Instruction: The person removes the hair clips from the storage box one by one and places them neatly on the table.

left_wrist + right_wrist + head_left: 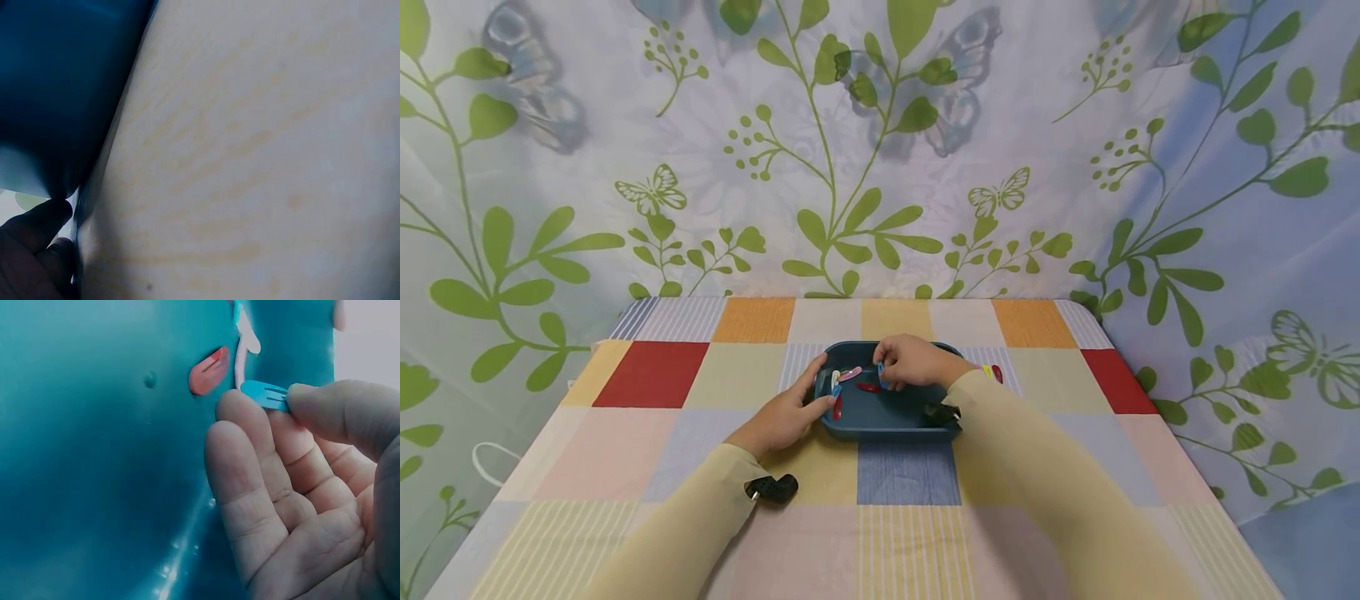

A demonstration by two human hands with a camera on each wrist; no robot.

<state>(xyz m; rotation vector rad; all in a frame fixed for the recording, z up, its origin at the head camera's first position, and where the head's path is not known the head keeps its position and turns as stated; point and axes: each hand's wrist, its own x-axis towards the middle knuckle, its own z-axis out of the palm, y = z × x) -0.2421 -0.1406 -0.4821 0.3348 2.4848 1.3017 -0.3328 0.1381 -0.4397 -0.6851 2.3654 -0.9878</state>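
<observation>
A dark blue tray (891,434) sits on the table with several hair clips inside it. My left hand (781,415) holds the tray's left side, thumb at the rim; in the left wrist view its fingertips (57,212) touch the tray's outer wall. Over the tray, my right hand (916,362) pinches a light blue snap hair clip (264,395) between thumb and fingers. Below it lies a red hair clip (868,387). At the tray's left end are a pink clip (851,373), a cream clip (835,378), a blue clip (837,390) and another red clip (838,408).
Beyond the tray's right side, a yellow clip (987,369) and a red clip (997,373) show past the right wrist. A patchwork cloth (910,475) covers the table. Behind it hangs a leaf-patterned curtain (700,125). A white cable (488,467) loops at the left edge.
</observation>
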